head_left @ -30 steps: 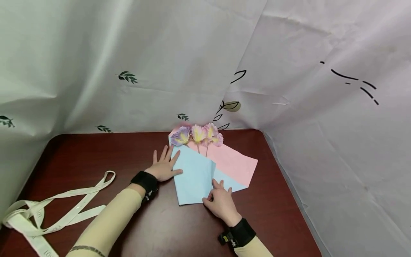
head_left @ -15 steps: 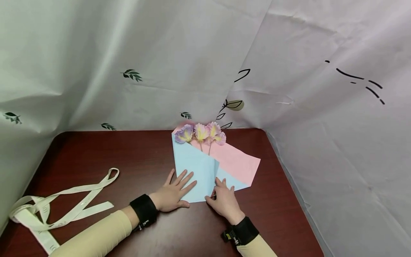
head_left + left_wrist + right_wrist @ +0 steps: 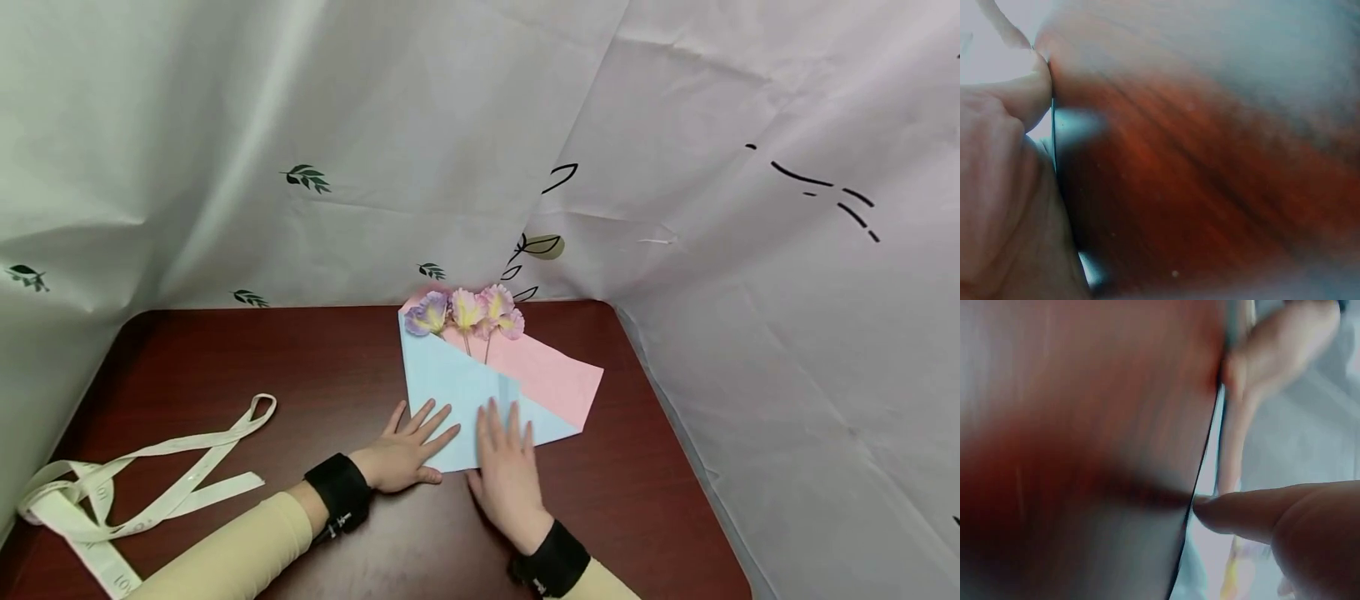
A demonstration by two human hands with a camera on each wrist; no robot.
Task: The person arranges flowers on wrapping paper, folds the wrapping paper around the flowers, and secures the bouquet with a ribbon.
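A sheet of wrapping paper (image 3: 442, 375), blue on one face and pink on the other, lies folded over the stems of several artificial flowers (image 3: 467, 312). The purple and pink blooms stick out at the top, and the right flap shows pink paper (image 3: 551, 375). My left hand (image 3: 408, 450) rests with spread fingers on the lower left of the blue fold. Flat on its lower right lies my right hand (image 3: 508, 475), fingers straight and pointing away. In the right wrist view the thumb (image 3: 1235, 512) touches the paper's near edge.
A long white ribbon with lettering (image 3: 168, 442) lies loosely looped at the left of the dark red-brown table (image 3: 322, 358). Behind and to the right hangs a pale cloth (image 3: 420, 125) with printed leaves, reaching the table's edge.
My left hand has slid from the paper's upper left edge down to its lower left. My right hand, earlier with bent fingers at the fold's right edge, now lies flat on it.
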